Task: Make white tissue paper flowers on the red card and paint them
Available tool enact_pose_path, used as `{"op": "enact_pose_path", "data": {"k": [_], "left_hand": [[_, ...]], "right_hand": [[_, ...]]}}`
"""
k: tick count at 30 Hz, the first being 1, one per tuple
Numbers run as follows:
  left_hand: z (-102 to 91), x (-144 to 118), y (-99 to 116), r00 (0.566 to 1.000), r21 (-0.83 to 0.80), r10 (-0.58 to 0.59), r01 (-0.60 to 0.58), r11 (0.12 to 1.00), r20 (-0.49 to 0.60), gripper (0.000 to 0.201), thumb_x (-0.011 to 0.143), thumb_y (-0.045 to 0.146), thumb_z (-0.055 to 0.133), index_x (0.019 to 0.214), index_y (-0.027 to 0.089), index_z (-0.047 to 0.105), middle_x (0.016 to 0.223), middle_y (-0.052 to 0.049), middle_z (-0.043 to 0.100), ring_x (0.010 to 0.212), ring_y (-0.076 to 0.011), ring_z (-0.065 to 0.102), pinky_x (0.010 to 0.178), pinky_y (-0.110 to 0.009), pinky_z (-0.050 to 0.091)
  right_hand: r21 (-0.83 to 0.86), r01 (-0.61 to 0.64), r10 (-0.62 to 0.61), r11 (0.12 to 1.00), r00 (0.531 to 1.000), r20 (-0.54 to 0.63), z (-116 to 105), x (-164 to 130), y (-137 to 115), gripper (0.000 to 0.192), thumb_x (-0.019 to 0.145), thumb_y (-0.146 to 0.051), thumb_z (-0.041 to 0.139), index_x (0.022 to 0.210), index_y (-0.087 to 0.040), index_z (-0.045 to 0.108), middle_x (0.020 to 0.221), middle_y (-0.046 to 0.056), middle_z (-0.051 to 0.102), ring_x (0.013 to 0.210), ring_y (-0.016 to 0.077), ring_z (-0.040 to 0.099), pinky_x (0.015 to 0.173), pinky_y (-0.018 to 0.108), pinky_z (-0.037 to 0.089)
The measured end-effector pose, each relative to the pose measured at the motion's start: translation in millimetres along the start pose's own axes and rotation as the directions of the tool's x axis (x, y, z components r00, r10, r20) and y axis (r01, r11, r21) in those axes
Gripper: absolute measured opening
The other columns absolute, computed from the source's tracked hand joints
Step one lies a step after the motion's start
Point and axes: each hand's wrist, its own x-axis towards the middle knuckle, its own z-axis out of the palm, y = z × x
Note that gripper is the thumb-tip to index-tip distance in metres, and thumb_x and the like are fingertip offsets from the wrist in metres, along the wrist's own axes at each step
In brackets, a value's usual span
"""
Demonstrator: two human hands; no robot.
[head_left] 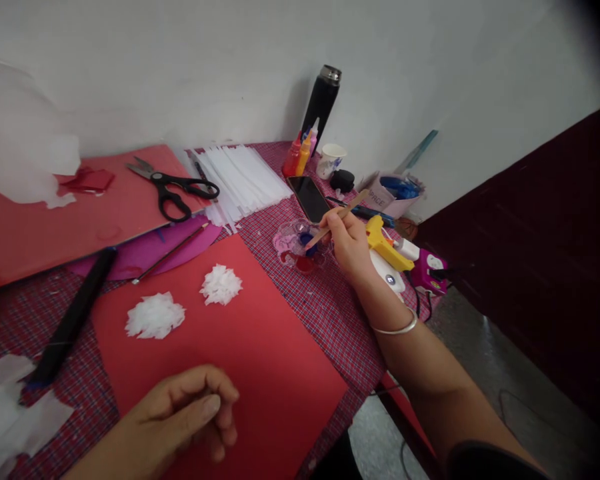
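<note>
My right hand (349,245) pinches a flat wooden stick (343,211), its lower end over a clear paint palette (286,233) with pink, blue and red paint in its wells. Whether the tip touches the paint I cannot tell. Over the near part of a red paper sheet (260,347) hovers my left hand (193,410), fingers loosely bent and apart, with nothing in it. Two fluffy white paper clumps (155,315) lie on that sheet, the smaller white clump (221,285) farther back.
Black-handled scissors (173,190) rest on a red board (80,230) at the left. Behind the palette are a phone (309,198), paint bottles (293,157), a paper cup (331,161) and a black flask (321,100). A yellow glue gun (386,245) lies right of my right hand.
</note>
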Motion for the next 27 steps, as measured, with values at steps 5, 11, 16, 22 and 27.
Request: {"op": "enact_pose_path", "data": {"k": [5, 11, 16, 22, 27], "left_hand": [[11.9, -6.1, 14.9, 0.997, -0.009, -0.050, 0.049, 0.999, -0.063, 0.032, 0.069, 0.050, 0.082, 0.075, 0.020, 0.070, 0.066, 0.000, 0.066, 0.063, -0.0137, 0.062, 0.056, -0.022, 0.048], [12.9, -6.5, 16.3, 0.999, -0.010, -0.032, 0.031, 0.999, -0.043, 0.034, 0.069, 0.051, 0.081, 0.076, 0.020, 0.070, 0.065, 0.000, 0.066, 0.062, -0.0138, 0.063, 0.055, -0.022, 0.048], [6.2, -4.4, 8.6, 1.000, -0.019, -0.012, 0.012, 1.000, -0.015, 0.031, 0.071, 0.049, 0.080, 0.077, 0.020, 0.071, 0.066, -0.001, 0.067, 0.062, -0.0146, 0.063, 0.053, -0.022, 0.048], [-0.5, 0.1, 0.5, 1.000, -0.025, 0.011, -0.011, 1.000, 0.006, 0.029, 0.072, 0.049, 0.079, 0.077, 0.021, 0.072, 0.065, -0.001, 0.067, 0.061, -0.0148, 0.064, 0.051, -0.021, 0.048], [8.1, -3.9, 8.0, 0.994, -0.044, -0.039, 0.035, 0.998, -0.102, 0.036, 0.062, 0.052, 0.085, 0.072, 0.020, 0.072, 0.062, 0.000, 0.066, 0.059, -0.0148, 0.063, 0.050, -0.022, 0.047]], "right_hand": [[0.009, -0.012, 0.012, 1.000, 1.000, 0.008, 1.9, -1.2, -1.1, 0.035, 0.095, -0.047, 0.049, 0.074, -0.019, 0.056, 0.059, -0.004, 0.049, 0.051, 0.0080, 0.046, 0.048, 0.022, 0.035], [0.049, -0.019, 0.018, 0.999, 1.000, 0.023, 3.2, -1.9, -0.4, 0.032, 0.095, -0.043, 0.050, 0.074, -0.019, 0.055, 0.059, -0.004, 0.049, 0.049, 0.0074, 0.045, 0.048, 0.022, 0.035], [0.068, -0.022, 0.019, 0.997, 0.999, 0.037, 3.7, -2.7, -1.3, 0.032, 0.095, -0.044, 0.051, 0.075, -0.019, 0.055, 0.058, -0.005, 0.048, 0.049, 0.0072, 0.045, 0.048, 0.022, 0.035], [0.031, -0.021, 0.020, 0.999, 0.999, 0.033, 2.4, -1.9, -3.8, 0.034, 0.095, -0.046, 0.050, 0.074, -0.019, 0.055, 0.058, -0.004, 0.048, 0.049, 0.0077, 0.045, 0.048, 0.023, 0.034], [-0.140, 0.076, -0.087, 0.987, 0.993, -0.078, -10.7, 7.2, 0.1, 0.035, 0.096, -0.047, 0.045, 0.077, -0.019, 0.055, 0.063, -0.002, 0.051, 0.055, 0.0088, 0.049, 0.053, 0.024, 0.037]]}}
